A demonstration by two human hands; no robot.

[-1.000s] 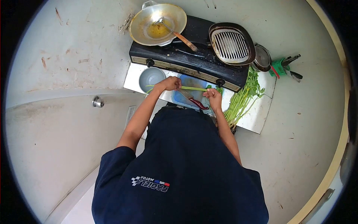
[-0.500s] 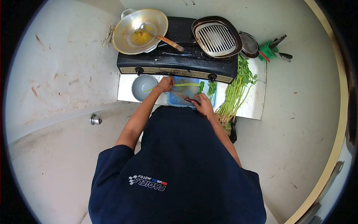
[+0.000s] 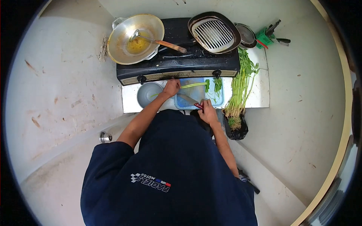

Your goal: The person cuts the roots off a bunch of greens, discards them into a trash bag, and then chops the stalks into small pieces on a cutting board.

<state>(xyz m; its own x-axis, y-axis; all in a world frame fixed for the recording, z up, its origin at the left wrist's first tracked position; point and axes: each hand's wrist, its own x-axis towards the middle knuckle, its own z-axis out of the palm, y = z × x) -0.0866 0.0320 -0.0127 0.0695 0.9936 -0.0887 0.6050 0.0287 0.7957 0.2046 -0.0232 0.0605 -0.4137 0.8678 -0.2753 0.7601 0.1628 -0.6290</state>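
My left hand (image 3: 172, 87) is closed on green stalks (image 3: 192, 85), which lie across a blue tray (image 3: 221, 98) with their leafy end to the right. In my right hand (image 3: 207, 111) is the red handle of a knife (image 3: 187, 99); its blade points up and left over the tray, below the stalks and apart from them. Cut leaves (image 3: 217, 86) lie on the tray's right part. A grey bowl (image 3: 147, 94) stands left of the tray, partly behind my left wrist.
Behind the tray is a black stove (image 3: 177, 67) holding a wok (image 3: 154, 28) with a ladle (image 3: 166, 43) and a grill pan (image 3: 215, 34). To the right lie a bunch of leafy stalks (image 3: 241, 83), a small pan (image 3: 246, 35) and a green utensil basket (image 3: 263, 37).
The view has shifted, showing more of the black bag under the bunch. My right hand and the knife have moved slightly down, away from the stalks. My left hand still holds the stalks.
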